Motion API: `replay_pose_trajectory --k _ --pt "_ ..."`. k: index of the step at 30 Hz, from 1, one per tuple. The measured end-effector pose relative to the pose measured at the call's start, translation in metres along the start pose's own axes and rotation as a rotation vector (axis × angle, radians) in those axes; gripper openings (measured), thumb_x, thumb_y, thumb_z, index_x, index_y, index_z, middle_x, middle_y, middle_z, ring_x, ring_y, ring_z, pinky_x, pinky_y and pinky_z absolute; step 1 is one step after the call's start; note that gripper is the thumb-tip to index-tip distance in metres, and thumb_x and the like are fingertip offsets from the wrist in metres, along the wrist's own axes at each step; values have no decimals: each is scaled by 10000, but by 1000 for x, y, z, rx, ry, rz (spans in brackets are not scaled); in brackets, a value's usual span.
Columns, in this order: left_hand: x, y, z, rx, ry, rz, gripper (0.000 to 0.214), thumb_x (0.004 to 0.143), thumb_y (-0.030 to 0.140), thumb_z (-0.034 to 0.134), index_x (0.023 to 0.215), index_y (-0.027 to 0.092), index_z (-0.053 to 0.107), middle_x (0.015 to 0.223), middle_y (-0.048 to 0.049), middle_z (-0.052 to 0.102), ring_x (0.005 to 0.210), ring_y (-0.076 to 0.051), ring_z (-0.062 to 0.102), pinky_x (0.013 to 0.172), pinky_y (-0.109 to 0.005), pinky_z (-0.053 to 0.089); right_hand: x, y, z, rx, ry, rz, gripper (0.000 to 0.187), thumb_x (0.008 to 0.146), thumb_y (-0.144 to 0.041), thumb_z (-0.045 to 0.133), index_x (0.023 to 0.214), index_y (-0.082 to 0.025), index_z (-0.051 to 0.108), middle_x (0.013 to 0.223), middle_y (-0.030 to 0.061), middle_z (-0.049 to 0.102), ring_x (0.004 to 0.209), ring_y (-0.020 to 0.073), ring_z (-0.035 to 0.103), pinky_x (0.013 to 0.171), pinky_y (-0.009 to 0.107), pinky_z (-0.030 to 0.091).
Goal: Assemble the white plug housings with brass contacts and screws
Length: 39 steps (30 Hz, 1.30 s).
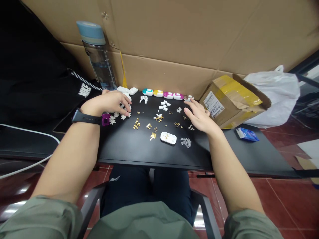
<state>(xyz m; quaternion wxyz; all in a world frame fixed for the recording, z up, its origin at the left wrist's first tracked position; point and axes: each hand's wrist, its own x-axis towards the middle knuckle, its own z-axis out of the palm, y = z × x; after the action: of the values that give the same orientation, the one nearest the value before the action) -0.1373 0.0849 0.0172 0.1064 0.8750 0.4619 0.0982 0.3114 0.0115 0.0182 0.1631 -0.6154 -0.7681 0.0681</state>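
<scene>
right fingers [192, 105] loosely spread, grip unclear, near the brown-white case [188, 97], long axis sideways.

Left hand [112, 102] is over white pieces [113, 120], right hand [200, 117] beside a brown-topped case [188, 97].

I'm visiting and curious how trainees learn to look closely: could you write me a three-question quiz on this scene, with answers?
1. Fill in: the hand nearer the taped box is the ____ hand.
2. True or false: the watch is on the left wrist.
3. What lies just to the right of the white oval shell?
A) the tall bottle
B) clear plastic pieces
C) the row of colored cases

Key: 1. right; 2. true; 3. B
</scene>
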Motion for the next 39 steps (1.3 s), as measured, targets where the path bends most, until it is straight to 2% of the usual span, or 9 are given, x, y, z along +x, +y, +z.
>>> replay_pose_trajectory --k 3,8,11,14,19,23,30,36,39 --pt "2 4 0 -1 -54 35 273 826 547 839 839 282 904 1216 -48 848 1188 -304 701 1034 -355 393 1 1 0 11 40 12 601 1138 -613 330 1610 -323 563 1821 146 439 1682 438 388 1269 830 332" --pt "7 27 7 -128 200 149 328 912 589 772 905 288 900 1150 -44 856 1171 -283 741 1090 -387 467 2 -1 2 59 130 -16 545 1085 -601 442 1492 -298 641 1654 166 617 1523 467 531 1181 820 411" --pt "9 48 17 -315 257 209 321 889 587 812 917 280 898 1019 -55 866 1147 -302 773 1108 -424 522 4 0 6 75 176 -14 443 1037 -399 488 1411 -270 686 1565 172 675 1468 441 582 1156 764 456" --pt "10 69 26 -484 315 130 324 865 563 858 947 252 897 1006 -75 869 1139 -328 792 1088 -461 562 9 7 11 80 212 12 457 938 -178 456 1284 -237 749 1439 168 742 1341 388 675 1157 689 485" --pt "10 92 31 -715 212 93 346 898 530 868 993 199 834 1056 -99 867 996 -270 816 955 -421 635 14 11 18 122 228 13 368 920 -159 503 1150 -223 783 1289 155 793 1210 365 721 1096 605 524" --pt "12 101 36 -910 151 69 381 885 536 896 947 189 752 1051 -114 871 1024 -270 840 971 -421 656 9 -5 23 128 124 -104 348 957 -129 494 1122 -230 782 1332 139 779 1285 358 696 1088 577 487" --pt "14 109 46 -989 266 10 351 800 444 965 874 186 739 952 -87 851 850 -222 821 841 -358 669 0 -36 34 83 -46 -338 337 1061 -165 514 1303 -238 737 1376 136 744 1306 344 651 1086 530 418" --pt "17 113 52 -1131 195 20 404 793 390 984 1115 203 827 1027 -98 867 897 -225 818 892 -370 672 21 -44 38 -126 -50 -400 479 1076 -89 482 1457 -251 721 1420 151 738 1224 335 632 973 464 429" --pt "19 117 56 -1267 235 -23 377 830 413 966 1132 208 870 1125 -113 867 951 -207 795 912 -343 648 39 -48 41 -169 -63 -504 516 1074 -45 468 1481 -231 724 1432 145 748 1227 311 638 955 430 445"
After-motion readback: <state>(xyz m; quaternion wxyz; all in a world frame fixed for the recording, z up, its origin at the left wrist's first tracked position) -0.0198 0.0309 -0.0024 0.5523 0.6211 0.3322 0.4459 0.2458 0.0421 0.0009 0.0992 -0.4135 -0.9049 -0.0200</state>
